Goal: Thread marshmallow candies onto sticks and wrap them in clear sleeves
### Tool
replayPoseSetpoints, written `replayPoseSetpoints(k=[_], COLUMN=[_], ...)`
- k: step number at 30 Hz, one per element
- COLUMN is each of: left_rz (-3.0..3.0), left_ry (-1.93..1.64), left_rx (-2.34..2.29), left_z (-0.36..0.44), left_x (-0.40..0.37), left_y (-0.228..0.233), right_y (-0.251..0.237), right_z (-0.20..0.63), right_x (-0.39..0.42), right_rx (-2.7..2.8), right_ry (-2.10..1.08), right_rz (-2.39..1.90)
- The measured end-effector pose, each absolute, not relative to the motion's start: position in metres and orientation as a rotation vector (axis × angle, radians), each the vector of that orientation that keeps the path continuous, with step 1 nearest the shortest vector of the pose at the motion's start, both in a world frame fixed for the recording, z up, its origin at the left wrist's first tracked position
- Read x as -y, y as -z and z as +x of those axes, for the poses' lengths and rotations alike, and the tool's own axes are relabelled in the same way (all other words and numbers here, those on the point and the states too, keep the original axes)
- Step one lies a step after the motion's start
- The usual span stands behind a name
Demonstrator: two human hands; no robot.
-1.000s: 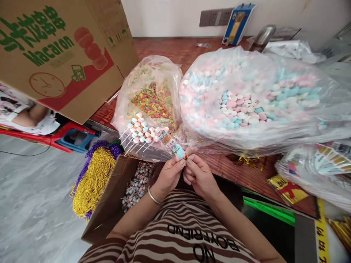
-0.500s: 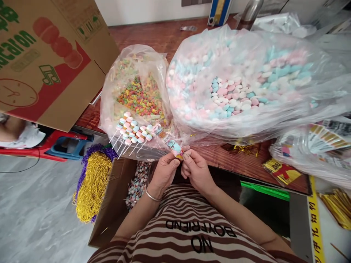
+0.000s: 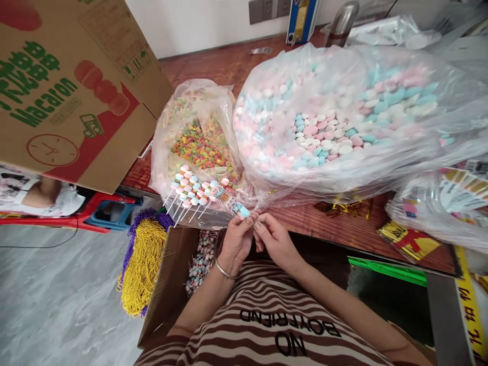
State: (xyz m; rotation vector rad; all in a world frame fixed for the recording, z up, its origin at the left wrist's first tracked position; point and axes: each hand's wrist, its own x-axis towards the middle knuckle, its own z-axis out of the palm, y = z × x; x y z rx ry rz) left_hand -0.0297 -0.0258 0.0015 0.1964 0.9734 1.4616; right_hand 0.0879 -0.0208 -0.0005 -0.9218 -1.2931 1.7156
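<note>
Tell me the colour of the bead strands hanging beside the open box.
Mostly gold bead strands, some purple; head view.

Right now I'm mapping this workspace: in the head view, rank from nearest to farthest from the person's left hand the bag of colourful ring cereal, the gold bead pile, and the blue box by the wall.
1. Clear bag of colourful ring cereal, just above the left hand.
2. Gold bead pile, down to its left.
3. Blue box, far back at the wall.

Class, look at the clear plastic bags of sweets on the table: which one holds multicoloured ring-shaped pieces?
The smaller bag on the left, beside the cardboard box. The bigger bag to its right holds pastel pink, blue and white pieces.
</note>
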Motion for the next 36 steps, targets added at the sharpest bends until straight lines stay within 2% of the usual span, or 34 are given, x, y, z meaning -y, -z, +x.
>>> replayPoseSetpoints(k=[3, 5, 7, 10, 12, 14, 20, 22, 24, 27, 30, 36], left_rz=[0.096, 0.057, 0.038, 0.077, 0.142, 0.196, 0.240, 0.275, 0.314, 0.357, 0.409, 0.508], left_ry=[-1.511, -1.507, -1.496, -1.473, -1.467, -1.466, -1.394, -1.353, -1.325, -1.374, -1.513, -1.706], left_rx=[-0.996, -1.004, -0.997, -0.987, -0.992, -0.983, -0.914, -0.911, -0.928, -1.011, -1.097, -1.121], left_z=[-0.024, -0.020, -0.017, -0.014, -0.013, -0.012, -0.018, -0.022, -0.025, -0.030, -0.040, -0.070], left_x=[0.024, 0.024, 0.025, 0.027, 0.029, 0.030, 0.032, 0.032, 0.030, 0.026, 0.020, 0.013], left_y=[-0.005, -0.006, -0.006, -0.007, -0.009, -0.009, 0.002, 0.007, 0.010, 0.009, 0.002, -0.014], right_y=[0.012, 0.020, 0.026, 0.028, 0.024, 0.017, -0.001, -0.003, -0.003, 0.002, 0.007, 0.009], right_z=[0.085, 0.085, 0.086, 0.089, 0.091, 0.091, 0.087, 0.085, 0.081, 0.078, 0.090, 0.183], right_x=[0.024, 0.023, 0.021, 0.017, 0.015, 0.013, 0.012, 0.010, 0.008, 0.007, 0.007, 0.013], right_rx=[1.696, 1.862, 1.974, 2.045, 2.021, 1.931, 1.072, 0.779, 0.612, 0.591, 0.901, 1.511], right_ry=[-0.903, -0.474, -0.177, -0.001, -0.068, -0.313, -1.718, -2.018, -2.162, -2.165, -1.995, -1.109], right_rz=[-1.027, -0.996, -0.960, -0.936, -0.958, -1.005, -0.902, -0.771, -0.679, -0.683, -0.883, -1.396])
